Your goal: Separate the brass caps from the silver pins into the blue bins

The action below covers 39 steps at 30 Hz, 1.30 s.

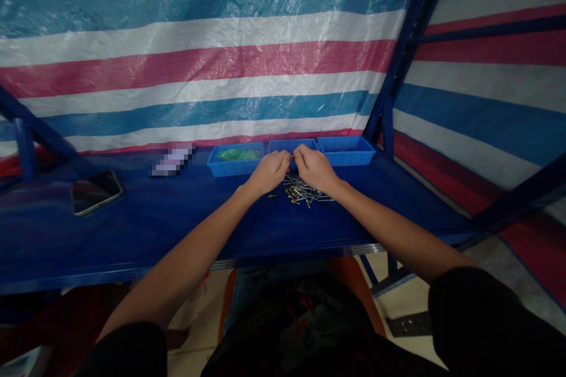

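Observation:
My left hand (271,171) and my right hand (312,166) meet fingertip to fingertip above the table, just in front of the middle blue bin (292,145). Both are closed in a pinch. Whatever they hold between them is too small and too covered by the fingers to name. Beneath and beside my right hand lies a loose pile of thin silvery metal pins (305,193), with some brass-coloured small parts (292,194) mixed in at its left side. One small brass-coloured piece (272,195) lies apart, below my left hand.
The left blue bin (234,171) holds something green, like plastic bags (239,154). A right blue bin (349,158) stands beside the middle one. A phone (96,191) and a blurred-out flat item (173,159) lie on the blue table (177,230). Striped sheeting (198,65) hangs behind.

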Available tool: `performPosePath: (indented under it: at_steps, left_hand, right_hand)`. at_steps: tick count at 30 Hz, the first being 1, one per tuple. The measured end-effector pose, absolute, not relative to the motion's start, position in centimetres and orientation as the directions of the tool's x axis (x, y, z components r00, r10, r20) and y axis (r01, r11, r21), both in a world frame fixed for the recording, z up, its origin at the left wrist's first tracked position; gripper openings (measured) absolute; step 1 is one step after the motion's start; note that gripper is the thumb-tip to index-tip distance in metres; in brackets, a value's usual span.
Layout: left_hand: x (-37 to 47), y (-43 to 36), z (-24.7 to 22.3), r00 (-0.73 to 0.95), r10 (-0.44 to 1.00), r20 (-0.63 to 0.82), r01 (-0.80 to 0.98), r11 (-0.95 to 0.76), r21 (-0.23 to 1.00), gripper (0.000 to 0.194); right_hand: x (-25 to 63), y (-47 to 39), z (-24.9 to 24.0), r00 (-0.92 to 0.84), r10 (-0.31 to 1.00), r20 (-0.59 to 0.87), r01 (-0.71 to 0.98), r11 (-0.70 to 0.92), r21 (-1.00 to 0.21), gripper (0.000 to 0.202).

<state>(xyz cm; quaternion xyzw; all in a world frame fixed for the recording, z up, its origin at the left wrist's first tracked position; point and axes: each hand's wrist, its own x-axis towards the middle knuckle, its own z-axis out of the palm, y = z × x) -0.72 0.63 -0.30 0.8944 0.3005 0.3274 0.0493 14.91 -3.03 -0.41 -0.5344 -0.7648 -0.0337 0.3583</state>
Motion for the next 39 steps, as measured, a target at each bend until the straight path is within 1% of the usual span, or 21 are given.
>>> performPosePath:
  at_steps: [5,8,11,13,16,18,20,24,30,34,39]
  left_hand:
    - [-0.7,0.6,-0.2,0.599,0.570,0.563,0.522,-0.811,0.265,0.036]
    - [-0.6,0.6,-0.3,0.610,0.560,0.561,0.511,-0.819,0.261,0.036]
    - [-0.5,0.4,-0.3,0.613,0.551,0.566,0.501,-0.825,0.261,0.036]
    - [-0.4,0.2,-0.2,0.604,0.552,0.575,0.501,-0.824,0.264,0.036]
    - [-0.4,0.1,0.1,0.579,0.562,0.591,0.511,-0.814,0.275,0.036]
    - [-0.5,0.1,0.3,0.558,0.578,0.596,0.519,-0.803,0.293,0.037]
    - [-0.7,0.3,0.4,0.547,0.594,0.590,0.525,-0.792,0.311,0.038]
    - [-0.9,0.6,0.2,0.581,0.600,0.550,0.537,-0.791,0.294,0.037]
    - [-0.6,0.9,-0.7,0.614,0.596,0.517,0.568,-0.789,0.234,0.036]
    - [-0.7,1.1,-0.7,0.622,0.587,0.519,0.570,-0.793,0.214,0.036]
    - [-1.4,1.1,0.0,0.628,0.569,0.531,0.507,-0.816,0.276,0.035]
  right_hand:
    - [14.8,-3.1,-0.4,-0.191,0.797,0.573,0.855,0.422,-0.302,0.030]
    - [14.7,-3.2,-0.4,-0.179,0.795,0.580,0.867,0.406,-0.289,0.028]
    - [14.8,-3.2,-0.4,-0.186,0.782,0.594,0.858,0.424,-0.290,0.027]
    - [14.9,-3.1,-0.3,-0.184,0.774,0.606,0.839,0.445,-0.313,0.027]
    - [15.2,-3.1,-0.2,-0.159,0.763,0.626,0.795,0.475,-0.377,0.027]
    - [15.4,-3.1,0.0,-0.156,0.765,0.625,0.762,0.496,-0.416,0.023]
    - [15.5,-3.2,0.1,-0.186,0.766,0.615,0.735,0.524,-0.430,0.016]
    - [15.7,-3.2,0.0,-0.243,0.743,0.623,0.729,0.564,-0.388,0.011]
    - [15.8,-3.0,-0.2,-0.232,0.771,0.593,0.768,0.519,-0.374,0.010]
    - [15.7,-2.9,-0.2,-0.184,0.790,0.584,0.754,0.495,-0.432,0.010]
    - [15.5,-2.5,-0.4,-0.105,0.794,0.599,0.653,0.509,-0.561,0.010]
